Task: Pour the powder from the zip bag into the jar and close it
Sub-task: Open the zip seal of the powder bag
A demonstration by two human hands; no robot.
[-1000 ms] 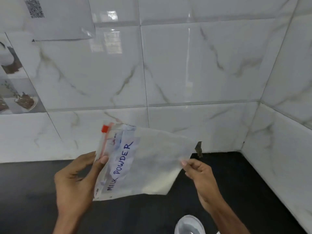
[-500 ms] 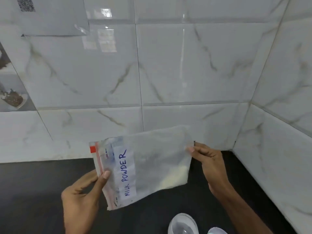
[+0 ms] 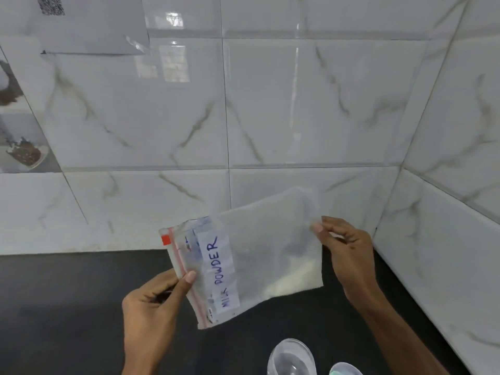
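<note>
1. Head view, the bag (image 3: 243,263): it is held up over the dark counter (image 3: 67,307) in front of the tiled wall (image 3: 270,104), lying sideways. Its zip edge is to the left, its closed bottom to the right, so the long axis runs left to right with the right end a little higher.
2. The left hand (image 3: 151,307) pinches the zip edge between thumb and fingers. The right hand (image 3: 349,255) pinches the bottom edge near its upper corner.
3. A little pale powder (image 3: 292,280) sits in the lower right corner, away from the zip.
4. The jar (image 3: 292,358) stands open at the bottom of the frame, below the bag and nearer the right arm. Just beside it is what may be the lid (image 3: 345,369), cut off by the frame edge.
5. Judgement: the zip looks closed, so it must be opened and that mouth turned down toward the jar, which lies below and right of the left hand's grip.
</note>
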